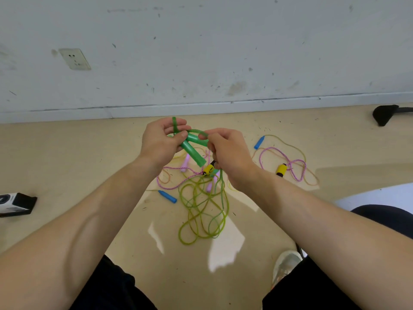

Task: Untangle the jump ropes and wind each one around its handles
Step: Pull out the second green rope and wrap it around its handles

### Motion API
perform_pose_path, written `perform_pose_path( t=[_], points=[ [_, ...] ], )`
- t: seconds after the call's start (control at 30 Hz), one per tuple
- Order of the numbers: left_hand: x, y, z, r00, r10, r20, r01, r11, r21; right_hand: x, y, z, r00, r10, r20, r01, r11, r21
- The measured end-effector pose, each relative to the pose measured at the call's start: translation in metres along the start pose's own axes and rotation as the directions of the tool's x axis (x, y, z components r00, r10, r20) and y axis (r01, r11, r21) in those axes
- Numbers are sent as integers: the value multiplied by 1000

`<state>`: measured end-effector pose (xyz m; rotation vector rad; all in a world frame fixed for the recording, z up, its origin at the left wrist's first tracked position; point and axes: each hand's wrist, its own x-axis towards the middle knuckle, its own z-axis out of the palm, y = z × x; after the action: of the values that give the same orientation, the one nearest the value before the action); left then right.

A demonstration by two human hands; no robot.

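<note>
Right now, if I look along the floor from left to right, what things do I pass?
A black-and-white box → near blue handle → green rope → far blue handle → right yellow handle → black object by the wall.

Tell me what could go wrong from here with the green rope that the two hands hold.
1. The green cord hangs below the right hand into loose loops that cross each other; a hard pull may tighten them into a knot.
2. Those loops lie against the yellow handle and the pink rope, so winding could drag these along.
</note>
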<state>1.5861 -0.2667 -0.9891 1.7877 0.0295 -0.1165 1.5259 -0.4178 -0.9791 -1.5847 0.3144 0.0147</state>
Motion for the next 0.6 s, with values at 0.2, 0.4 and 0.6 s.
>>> perform_pose_path(
  t=[0.2,0.4,0.6],
  points=[
    [-3,-1,7,980,-37,-194,3,985,-172,-18,12,15,991,53,126,-43,995,-88],
    [-9,-3,15,938,-288,-193,174,873,-456,-23,30,24,955,-162,247,254,879,-404],
    [-7,3,6,926,-376,-21,306,782,-543,-6,41,20,906,-269,328,424,571,-703]
  ],
)
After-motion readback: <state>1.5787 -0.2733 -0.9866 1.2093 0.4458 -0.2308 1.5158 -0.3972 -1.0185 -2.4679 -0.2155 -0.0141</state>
